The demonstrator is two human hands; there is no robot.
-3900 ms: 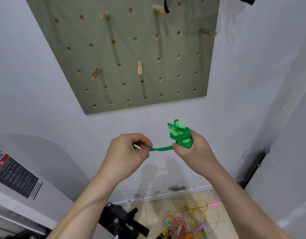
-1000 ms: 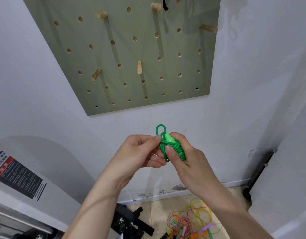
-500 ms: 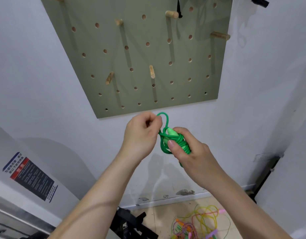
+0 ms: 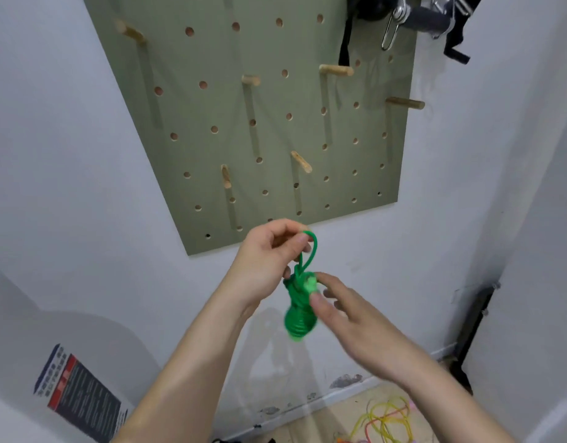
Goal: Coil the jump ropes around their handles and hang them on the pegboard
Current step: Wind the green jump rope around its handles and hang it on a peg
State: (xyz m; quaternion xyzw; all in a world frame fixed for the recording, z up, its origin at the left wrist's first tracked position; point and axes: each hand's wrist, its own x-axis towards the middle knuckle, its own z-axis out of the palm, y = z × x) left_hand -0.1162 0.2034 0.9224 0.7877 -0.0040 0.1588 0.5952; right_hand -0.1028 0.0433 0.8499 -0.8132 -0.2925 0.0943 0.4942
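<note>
I am pinching the top loop of the coiled green jump rope [image 4: 299, 310] between the thumb and fingers of my left hand [image 4: 265, 266], so the bundle is hanging just below the bottom edge of the green pegboard [image 4: 260, 52]. My right hand [image 4: 349, 318] is spread loose beside the bundle, fingers apart, its thumb near the coils; blur is keeping me from telling whether it touches. Wooden pegs [image 4: 336, 70] are jutting from the pegboard above the rope. More ropes [image 4: 383, 420] are lying tangled on the floor, well below the pegboard.
</note>
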